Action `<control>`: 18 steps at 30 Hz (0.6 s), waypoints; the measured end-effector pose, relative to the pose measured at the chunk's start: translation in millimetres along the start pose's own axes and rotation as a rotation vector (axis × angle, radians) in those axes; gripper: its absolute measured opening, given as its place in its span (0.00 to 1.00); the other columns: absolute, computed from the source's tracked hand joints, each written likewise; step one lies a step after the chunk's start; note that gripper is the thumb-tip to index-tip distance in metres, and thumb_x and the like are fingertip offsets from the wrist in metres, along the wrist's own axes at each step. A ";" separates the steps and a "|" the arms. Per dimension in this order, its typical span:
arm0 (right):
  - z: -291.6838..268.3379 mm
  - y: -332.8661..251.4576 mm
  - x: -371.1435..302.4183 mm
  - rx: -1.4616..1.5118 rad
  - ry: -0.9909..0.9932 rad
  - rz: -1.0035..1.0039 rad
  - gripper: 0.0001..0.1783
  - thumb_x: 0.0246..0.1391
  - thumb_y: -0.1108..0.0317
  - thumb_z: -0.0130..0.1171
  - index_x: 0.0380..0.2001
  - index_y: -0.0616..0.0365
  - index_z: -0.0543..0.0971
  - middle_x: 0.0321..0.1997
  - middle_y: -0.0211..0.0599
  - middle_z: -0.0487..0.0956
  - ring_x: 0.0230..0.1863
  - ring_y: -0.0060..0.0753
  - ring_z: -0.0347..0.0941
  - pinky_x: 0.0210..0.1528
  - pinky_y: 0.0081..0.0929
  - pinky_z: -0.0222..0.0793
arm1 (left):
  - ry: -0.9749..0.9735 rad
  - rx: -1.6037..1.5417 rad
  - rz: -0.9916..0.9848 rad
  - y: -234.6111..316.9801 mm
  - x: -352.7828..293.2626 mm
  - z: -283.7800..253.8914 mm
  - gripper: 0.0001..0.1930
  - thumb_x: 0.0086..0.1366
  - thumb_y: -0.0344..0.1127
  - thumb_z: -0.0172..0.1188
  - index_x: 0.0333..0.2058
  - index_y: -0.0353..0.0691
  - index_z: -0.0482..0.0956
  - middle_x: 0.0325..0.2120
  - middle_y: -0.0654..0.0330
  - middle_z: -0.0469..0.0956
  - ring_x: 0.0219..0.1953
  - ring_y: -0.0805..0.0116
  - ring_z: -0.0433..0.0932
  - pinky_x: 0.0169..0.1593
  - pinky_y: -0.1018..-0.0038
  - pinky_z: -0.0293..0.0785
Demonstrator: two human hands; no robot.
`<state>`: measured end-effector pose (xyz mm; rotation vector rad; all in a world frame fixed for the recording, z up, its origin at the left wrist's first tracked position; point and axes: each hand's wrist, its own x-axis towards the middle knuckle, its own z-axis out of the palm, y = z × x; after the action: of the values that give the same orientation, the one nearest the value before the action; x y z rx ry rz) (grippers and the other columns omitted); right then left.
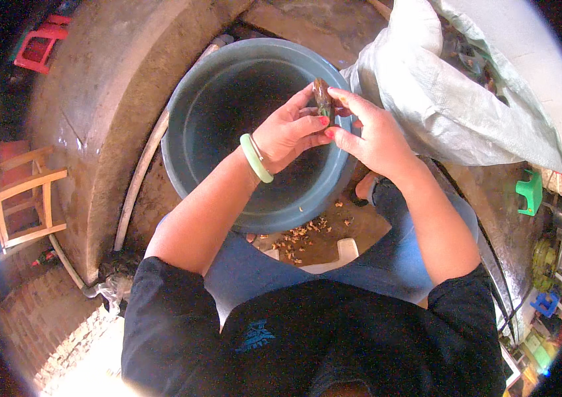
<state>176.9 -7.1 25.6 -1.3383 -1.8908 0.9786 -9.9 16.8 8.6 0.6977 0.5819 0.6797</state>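
Note:
Between my two hands is a small elongated object (pixel 322 96), glossy brown at the top and greenish lower down; its exact kind I cannot make out. The fingers and thumb of my left hand (pixel 289 128) pinch it from the left. On that wrist are a pale green bangle (pixel 256 159) and a thin band. My right hand (pixel 375 132) touches the object from the right, fingers bent round its upper part and thumb near its lower end. Both hands are over the right side of a large round blue-grey tub (pixel 176 155), whose inside looks dark.
A white woven sack (pixel 420 99) stands open at the right with dark contents. Small light brown scraps (pixel 304 238) lie on the floor between my legs. At the left are a concrete ledge (pixel 106 106), a pipe (pixel 139 182) and a wooden stool (pixel 30 178). A green stool (pixel 529 192) is at far right.

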 end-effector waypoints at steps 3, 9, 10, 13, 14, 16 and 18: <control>4.4 10.4 3.0 0.065 0.091 -0.038 0.28 0.48 0.63 0.62 0.52 0.60 0.70 0.45 0.51 0.78 0.45 0.47 0.76 0.48 0.35 0.71 | 0.155 0.143 0.106 -10.9 3.6 0.9 0.33 0.58 0.27 0.59 0.60 0.43 0.54 0.47 0.56 0.70 0.45 0.70 0.74 0.48 0.73 0.73; 11.9 15.8 11.3 0.237 0.128 0.224 0.19 0.48 0.60 0.64 0.40 0.62 0.77 0.35 0.43 0.82 0.34 0.36 0.79 0.39 0.30 0.74 | 0.386 0.615 0.330 -23.1 9.5 6.3 0.36 0.54 0.26 0.64 0.59 0.40 0.55 0.45 0.54 0.70 0.46 0.69 0.73 0.46 0.72 0.74; 12.0 14.5 11.6 0.168 0.126 0.236 0.18 0.48 0.60 0.64 0.38 0.62 0.77 0.33 0.44 0.81 0.33 0.37 0.79 0.38 0.30 0.74 | 0.394 0.709 0.360 -20.2 7.5 12.1 0.36 0.53 0.27 0.64 0.58 0.40 0.56 0.45 0.53 0.70 0.46 0.68 0.74 0.46 0.72 0.74; 10.7 9.4 12.8 0.005 0.116 0.252 0.13 0.48 0.61 0.63 0.33 0.59 0.78 0.29 0.46 0.80 0.31 0.39 0.79 0.35 0.32 0.73 | 0.449 0.929 0.394 -21.3 5.6 12.4 0.36 0.51 0.28 0.66 0.57 0.41 0.58 0.45 0.51 0.70 0.45 0.67 0.74 0.45 0.73 0.74; 9.2 6.5 13.3 -0.024 0.114 0.249 0.12 0.48 0.62 0.63 0.31 0.58 0.78 0.28 0.46 0.80 0.30 0.40 0.79 0.33 0.32 0.72 | 0.473 0.992 0.395 -22.9 5.5 10.2 0.36 0.51 0.29 0.66 0.57 0.41 0.58 0.45 0.50 0.70 0.45 0.67 0.74 0.45 0.73 0.74; 9.2 5.1 12.0 -0.074 0.134 0.208 0.09 0.48 0.63 0.62 0.29 0.58 0.78 0.25 0.47 0.79 0.28 0.42 0.78 0.31 0.34 0.71 | 0.439 0.936 0.369 -26.0 7.5 5.6 0.36 0.51 0.29 0.66 0.57 0.41 0.58 0.45 0.51 0.70 0.44 0.68 0.74 0.45 0.73 0.74; 11.0 7.4 9.5 -0.112 0.175 0.135 0.08 0.48 0.64 0.60 0.27 0.58 0.77 0.24 0.47 0.78 0.26 0.45 0.77 0.29 0.36 0.70 | 0.420 0.892 0.340 -25.9 7.3 8.3 0.35 0.51 0.30 0.66 0.57 0.41 0.58 0.45 0.51 0.71 0.44 0.67 0.75 0.46 0.73 0.73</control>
<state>168.8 1.2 14.2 -1.5808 -1.7633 0.8012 9.8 4.0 -7.0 1.5258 1.1982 0.8895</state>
